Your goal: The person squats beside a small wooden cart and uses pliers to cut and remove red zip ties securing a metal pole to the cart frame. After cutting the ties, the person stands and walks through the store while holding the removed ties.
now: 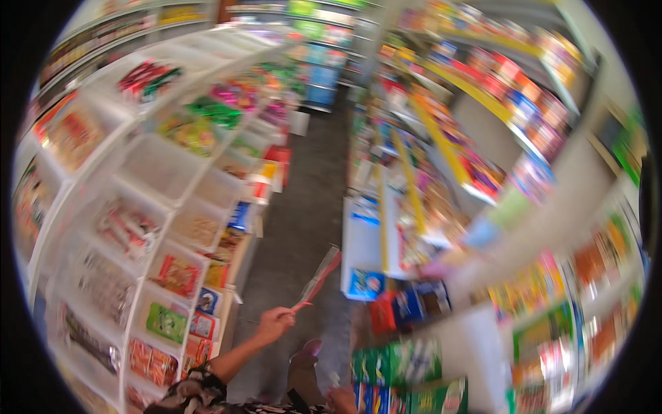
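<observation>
My left hand (276,323) is closed around the lower end of a long thin red and whitish strip (320,277), which slants up and away over the aisle floor. Blur keeps me from telling exactly what kind of thing the strip is. Low at the bottom edge, my right hand (341,399) shows only in part, close to my body. Its fingers are smeared, so whether it grips anything stays unclear. White divided bins (164,165) of packaged snacks stand left of my left hand, with a green packet (165,322) in one of them.
A dark grey floor (303,186) runs between the bins and shelves with yellow edges (469,84) on the right. Green cartons (407,362) and blue boxes (417,303) stand low at the right. Stocked shelves (327,55) close off the far end. A foot (312,347) shows below.
</observation>
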The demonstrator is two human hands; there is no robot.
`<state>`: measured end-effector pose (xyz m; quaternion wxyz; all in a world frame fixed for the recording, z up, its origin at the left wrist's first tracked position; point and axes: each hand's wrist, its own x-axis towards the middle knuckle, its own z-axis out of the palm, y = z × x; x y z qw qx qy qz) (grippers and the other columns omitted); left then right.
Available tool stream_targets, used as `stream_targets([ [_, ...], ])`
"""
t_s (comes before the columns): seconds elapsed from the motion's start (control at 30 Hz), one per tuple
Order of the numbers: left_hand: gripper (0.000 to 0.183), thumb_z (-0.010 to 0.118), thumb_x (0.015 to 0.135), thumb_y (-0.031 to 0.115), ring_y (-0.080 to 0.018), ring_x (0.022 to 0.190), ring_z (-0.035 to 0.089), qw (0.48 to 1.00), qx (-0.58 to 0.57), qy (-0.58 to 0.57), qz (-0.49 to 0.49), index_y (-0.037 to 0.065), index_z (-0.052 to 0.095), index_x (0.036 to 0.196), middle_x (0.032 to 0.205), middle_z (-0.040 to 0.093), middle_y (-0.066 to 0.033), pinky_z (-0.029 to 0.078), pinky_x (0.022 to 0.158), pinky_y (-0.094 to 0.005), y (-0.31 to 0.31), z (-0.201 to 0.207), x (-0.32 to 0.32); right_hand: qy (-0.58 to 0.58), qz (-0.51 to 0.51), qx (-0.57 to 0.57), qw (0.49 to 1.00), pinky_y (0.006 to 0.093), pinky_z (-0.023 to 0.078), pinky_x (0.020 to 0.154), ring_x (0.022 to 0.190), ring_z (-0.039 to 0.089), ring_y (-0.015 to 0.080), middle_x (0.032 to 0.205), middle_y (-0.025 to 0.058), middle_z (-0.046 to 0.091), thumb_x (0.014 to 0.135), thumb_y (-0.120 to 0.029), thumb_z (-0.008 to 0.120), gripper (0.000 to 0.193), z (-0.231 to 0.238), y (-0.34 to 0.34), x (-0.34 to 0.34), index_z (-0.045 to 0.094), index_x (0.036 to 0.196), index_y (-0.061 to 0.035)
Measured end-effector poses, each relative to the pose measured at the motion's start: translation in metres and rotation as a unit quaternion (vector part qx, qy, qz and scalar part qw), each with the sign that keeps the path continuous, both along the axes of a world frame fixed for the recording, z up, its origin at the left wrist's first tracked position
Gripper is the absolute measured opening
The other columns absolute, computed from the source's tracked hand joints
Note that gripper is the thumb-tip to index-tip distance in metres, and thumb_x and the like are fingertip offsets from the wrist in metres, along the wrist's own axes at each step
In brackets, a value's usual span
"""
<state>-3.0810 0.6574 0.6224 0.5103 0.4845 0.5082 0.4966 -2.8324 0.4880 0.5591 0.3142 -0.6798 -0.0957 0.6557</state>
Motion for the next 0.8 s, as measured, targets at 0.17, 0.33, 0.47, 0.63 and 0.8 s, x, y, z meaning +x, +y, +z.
stream_targets([
  [0.17,0.018,0.059,0.081,0.016,-0.0096,0.070,0.059,0.984,0.012,0.153,0.088,0.005,0.066,0.094,0.076,0.064,-0.0040,0.048,0.064,-0.0266,0.108,0.001,-0.008,0.010,0.001,0.009,1.000,0.0229,0.039,0.044,0.051,0.049,0.0109,0.070,0.0046,0.060,0.087,-0.017,0.058,0.013,0.018,0.166,0.030,0.059,0.087,-0.0042],
  [0.33,0.018,0.061,0.080,0.018,-0.0141,0.075,0.062,0.982,-0.020,0.092,0.163,0.010,0.066,0.095,0.080,0.065,-0.0063,0.048,0.070,-0.0286,0.198,0.006,-0.026,0.024,0.068,0.061,0.996,0.0231,0.040,0.045,0.051,0.050,0.0112,0.068,0.0041,0.060,0.087,-0.018,0.057,0.014,0.049,0.343,0.008,0.060,0.090,-0.0039],
  [0.47,0.017,0.063,0.079,0.021,-0.0209,0.077,0.064,0.932,0.034,0.293,0.209,0.014,0.068,0.093,0.083,0.064,-0.0074,0.050,0.070,-0.0322,0.257,-0.002,-0.052,0.059,0.143,0.136,0.979,0.0233,0.041,0.047,0.050,0.050,0.0114,0.067,0.0037,0.060,0.087,-0.018,0.056,0.015,0.056,0.463,-0.029,0.061,0.091,-0.0036],
  [0.63,0.018,0.063,0.080,0.017,-0.0153,0.069,0.061,0.978,-0.046,0.111,0.168,0.009,0.066,0.096,0.078,0.063,-0.0067,0.049,0.062,-0.0293,0.345,-0.002,-0.093,-0.141,0.397,0.320,0.849,0.0292,0.045,0.051,0.058,0.060,0.0169,0.069,0.0099,0.063,0.084,-0.020,0.056,0.020,0.024,0.586,-0.083,0.062,0.091,-0.0019],
  [0.8,0.017,0.061,0.083,0.014,-0.0103,0.066,0.058,0.985,-0.069,0.120,0.101,0.004,0.064,0.096,0.073,0.062,-0.0054,0.047,0.057,-0.0268,0.454,0.009,-0.115,-0.380,0.556,0.359,0.646,0.0438,0.047,0.060,0.070,0.063,0.0333,0.074,0.0191,0.063,0.078,-0.021,0.055,0.021,-0.100,0.659,-0.063,0.064,0.081,-0.0024],
])
